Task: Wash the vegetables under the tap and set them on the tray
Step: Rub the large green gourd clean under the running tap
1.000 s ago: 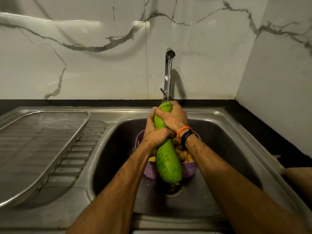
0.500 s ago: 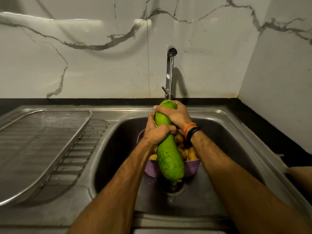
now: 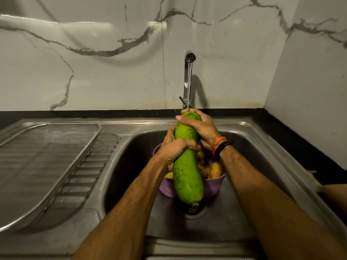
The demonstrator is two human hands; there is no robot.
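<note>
A long green gourd (image 3: 187, 177) is held nearly upright over the sink basin (image 3: 131, 166), its top under the stream from the tap (image 3: 188, 77). My left hand (image 3: 176, 149) grips its middle. My right hand (image 3: 201, 126) wraps round its top end, where the water lands. Behind and below the gourd a purple basket (image 3: 216, 186) with several potatoes (image 3: 215, 169) stands in the basin. The metal mesh tray (image 3: 43, 160) lies on the drainboard at the left, with nothing on it.
The drain (image 3: 193, 210) lies just under the gourd's lower tip. A marble wall rises behind the sink and at the right. A black counter strip (image 3: 293, 147) runs along the sink's right side.
My right hand has slid up to the gourd's top end, and my left hand has shifted slightly lower on its middle. The gourd stays under the running water.
</note>
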